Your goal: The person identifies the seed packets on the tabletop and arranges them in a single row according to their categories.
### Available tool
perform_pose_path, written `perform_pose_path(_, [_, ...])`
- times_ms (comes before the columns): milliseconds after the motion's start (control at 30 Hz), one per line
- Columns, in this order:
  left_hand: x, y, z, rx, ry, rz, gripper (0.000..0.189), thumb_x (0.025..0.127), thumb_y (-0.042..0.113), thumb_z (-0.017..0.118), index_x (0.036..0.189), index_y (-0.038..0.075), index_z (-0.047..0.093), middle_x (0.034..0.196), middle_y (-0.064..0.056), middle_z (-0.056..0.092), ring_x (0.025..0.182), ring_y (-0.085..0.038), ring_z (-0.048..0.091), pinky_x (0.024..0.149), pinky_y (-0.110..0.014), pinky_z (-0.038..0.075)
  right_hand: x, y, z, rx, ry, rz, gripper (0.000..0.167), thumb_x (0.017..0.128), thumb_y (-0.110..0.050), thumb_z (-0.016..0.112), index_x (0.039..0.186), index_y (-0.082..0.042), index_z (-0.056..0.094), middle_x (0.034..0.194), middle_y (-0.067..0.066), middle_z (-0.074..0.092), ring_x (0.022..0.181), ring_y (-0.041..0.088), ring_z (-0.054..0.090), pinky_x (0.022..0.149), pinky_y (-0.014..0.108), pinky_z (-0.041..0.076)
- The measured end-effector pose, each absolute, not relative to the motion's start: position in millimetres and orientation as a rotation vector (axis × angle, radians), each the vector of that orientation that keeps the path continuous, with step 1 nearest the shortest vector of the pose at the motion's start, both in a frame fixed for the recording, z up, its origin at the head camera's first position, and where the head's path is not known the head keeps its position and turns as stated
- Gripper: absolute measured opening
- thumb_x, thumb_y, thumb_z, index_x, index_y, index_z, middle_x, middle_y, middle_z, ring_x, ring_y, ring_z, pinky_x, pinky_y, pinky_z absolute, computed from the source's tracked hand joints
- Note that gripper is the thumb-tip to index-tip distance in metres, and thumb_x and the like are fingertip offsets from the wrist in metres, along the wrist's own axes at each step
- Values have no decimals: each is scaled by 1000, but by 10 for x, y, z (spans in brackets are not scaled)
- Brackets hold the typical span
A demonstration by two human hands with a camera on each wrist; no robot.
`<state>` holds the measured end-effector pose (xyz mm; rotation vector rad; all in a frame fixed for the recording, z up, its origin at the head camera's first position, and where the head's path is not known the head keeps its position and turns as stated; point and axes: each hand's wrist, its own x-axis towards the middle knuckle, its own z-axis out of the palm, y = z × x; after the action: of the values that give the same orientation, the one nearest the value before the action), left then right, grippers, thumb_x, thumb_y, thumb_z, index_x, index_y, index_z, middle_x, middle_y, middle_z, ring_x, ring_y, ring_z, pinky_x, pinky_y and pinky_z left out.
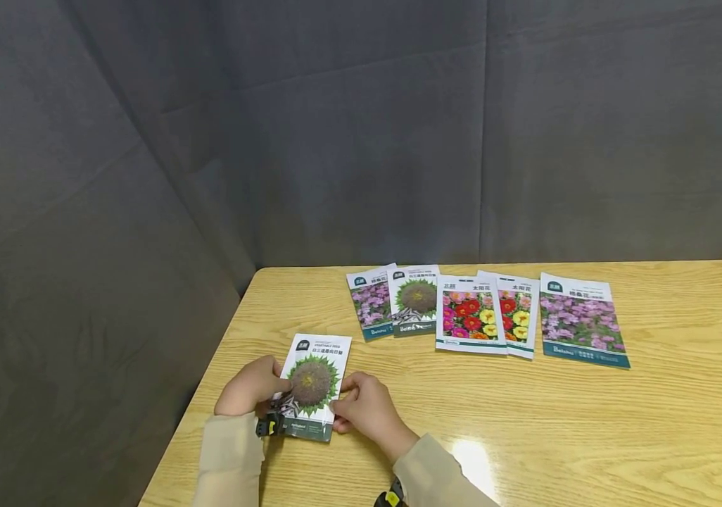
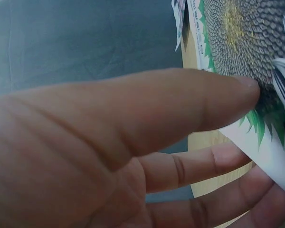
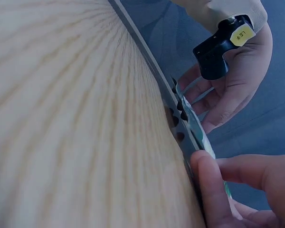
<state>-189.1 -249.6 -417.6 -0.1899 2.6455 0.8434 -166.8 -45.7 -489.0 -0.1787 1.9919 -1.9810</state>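
A sunflower seed packet [image 1: 312,377], white with a large seed head and green leaves, is held between both hands near the table's left side. My left hand [image 1: 251,386] pinches its left edge. In the left wrist view the thumb of that hand [image 2: 133,123] lies on the printed front and its fingers are behind the packet [image 2: 235,40]. At the right edge, my right hand [image 1: 369,407] pinches the packet between thumb and fingers. The right wrist view shows the packet [image 3: 199,130] nearly edge-on, low over the tabletop, between the right hand [image 3: 256,183] and the left hand [image 3: 240,78].
Several seed packets lie toward the back of the wooden table [image 1: 684,394]: a purple-flower packet [image 1: 370,303] under another sunflower packet [image 1: 414,299], two overlapping red-and-yellow flower packets [image 1: 470,317], and a larger purple-flower packet [image 1: 583,320]. A grey curtain [image 1: 361,141] hangs behind.
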Motion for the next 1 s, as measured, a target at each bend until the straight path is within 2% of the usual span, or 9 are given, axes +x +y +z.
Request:
perform_pose_path(267, [-1876, -2485, -4183, -215, 2636, 876, 39, 94, 6, 67, 68, 12, 39, 55, 0, 35, 43, -13, 36, 49, -29, 42, -1652, -432, -4863, -228, 2052, -1935, 34, 87, 10, 69, 117, 13, 54, 69, 12, 67, 53, 21, 68, 53, 32, 59])
perform_pose_path(533, [-1867, -2497, -4168, -216, 2609, 893, 41, 94, 6, 67, 66, 13, 38, 53, 0, 34, 42, -13, 35, 50, -29, 40, -1634, -431, -4859, -227, 2066, -1921, 35, 87, 8, 71, 117, 13, 55, 70, 11, 67, 53, 20, 68, 53, 32, 59])
perform_pose_path(1000, [-1881, -2512, -4212, -253, 2639, 840, 26, 95, 6, 65, 78, 6, 44, 62, -4, 37, 47, -16, 37, 48, -29, 38, -1636, -437, -4866, -209, 2053, -1954, 31, 86, 8, 73, 111, 10, 55, 70, 12, 67, 54, 21, 69, 54, 31, 59])
